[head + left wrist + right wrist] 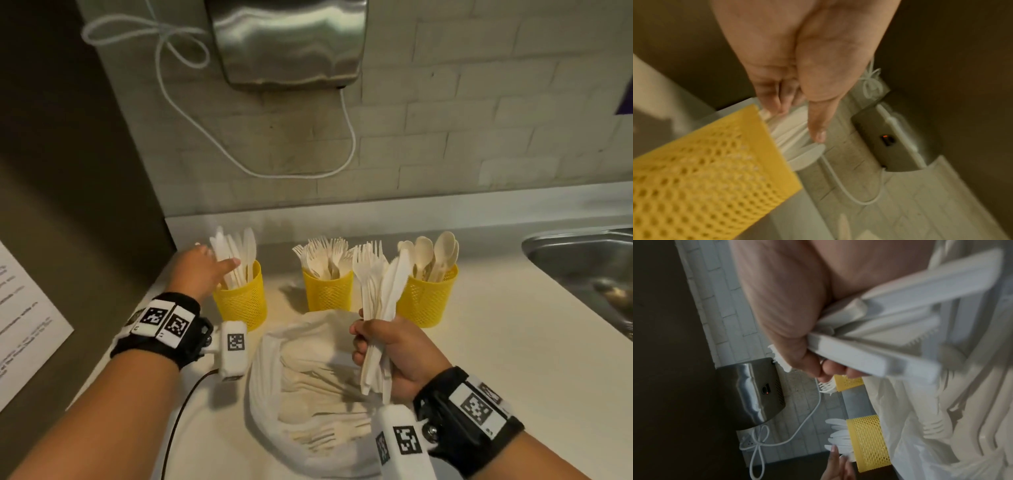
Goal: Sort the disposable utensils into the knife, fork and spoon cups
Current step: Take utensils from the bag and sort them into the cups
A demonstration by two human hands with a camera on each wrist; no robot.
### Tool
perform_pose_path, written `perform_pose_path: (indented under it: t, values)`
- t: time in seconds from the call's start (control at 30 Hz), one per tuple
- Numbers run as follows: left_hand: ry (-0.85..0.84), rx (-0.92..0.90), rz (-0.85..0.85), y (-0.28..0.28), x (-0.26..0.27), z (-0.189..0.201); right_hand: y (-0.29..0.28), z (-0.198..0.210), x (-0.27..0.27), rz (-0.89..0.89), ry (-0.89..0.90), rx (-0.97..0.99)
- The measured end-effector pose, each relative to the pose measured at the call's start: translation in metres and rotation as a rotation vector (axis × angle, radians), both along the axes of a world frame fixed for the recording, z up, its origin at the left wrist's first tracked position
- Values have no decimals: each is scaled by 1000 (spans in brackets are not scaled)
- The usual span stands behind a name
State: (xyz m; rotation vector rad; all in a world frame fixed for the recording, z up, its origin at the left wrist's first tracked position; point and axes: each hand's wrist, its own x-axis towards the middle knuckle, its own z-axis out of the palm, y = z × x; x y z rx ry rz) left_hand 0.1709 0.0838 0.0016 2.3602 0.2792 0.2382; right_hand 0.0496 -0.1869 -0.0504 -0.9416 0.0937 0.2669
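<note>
Three yellow mesh cups stand in a row on the counter: the knife cup (241,303) (705,178) (869,443) at left, the fork cup (329,291) (847,382) in the middle, the spoon cup (428,299) at right. My left hand (214,262) (797,116) (836,462) reaches over the knife cup with fingers stretched out, touching the upright knives (239,253) (795,139). My right hand (387,349) (830,369) grips a mixed bundle of forks and knives (378,291) (879,337) above a white plastic bag (274,359) (920,426) full of more utensils.
A steel sink (582,260) is sunk into the counter at far right. A metal hand dryer (287,41) with a looping white cord (351,137) hangs on the brick wall behind the cups. A dark panel with a paper notice (27,325) bounds the left side.
</note>
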Motion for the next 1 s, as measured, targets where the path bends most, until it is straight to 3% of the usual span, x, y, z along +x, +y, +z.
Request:
perform_pose_path:
  t: [0.1,0.17,0.27,0.33,0.43,0.5,0.73,0.87,1.0]
  values:
    - [-219,53,133,-9,-26,10,1,0,1,0,-15,-91]
    - [-307,-60,54,-39,-58,14,4,-2,2,-3,-60,-171]
    - [-41,-246,-342,-101,-101,6,13,3,2,33,-198,-326]
    - [57,-278,-490,-130,-112,-6,20,8,4,65,-323,-424]
    - [28,-194,-448,-142,-108,-17,23,8,3,60,-404,-528]
    - [50,-245,-435,-139,-104,-22,20,3,2,87,-380,-546]
    - [254,-789,-442,-128,-100,-24,16,4,-3,220,-334,-320]
    - [280,-775,-418,-119,-96,-26,16,3,-1,214,-227,-197]
    - [265,-814,-397,-115,-94,-28,16,3,0,195,-192,-197]
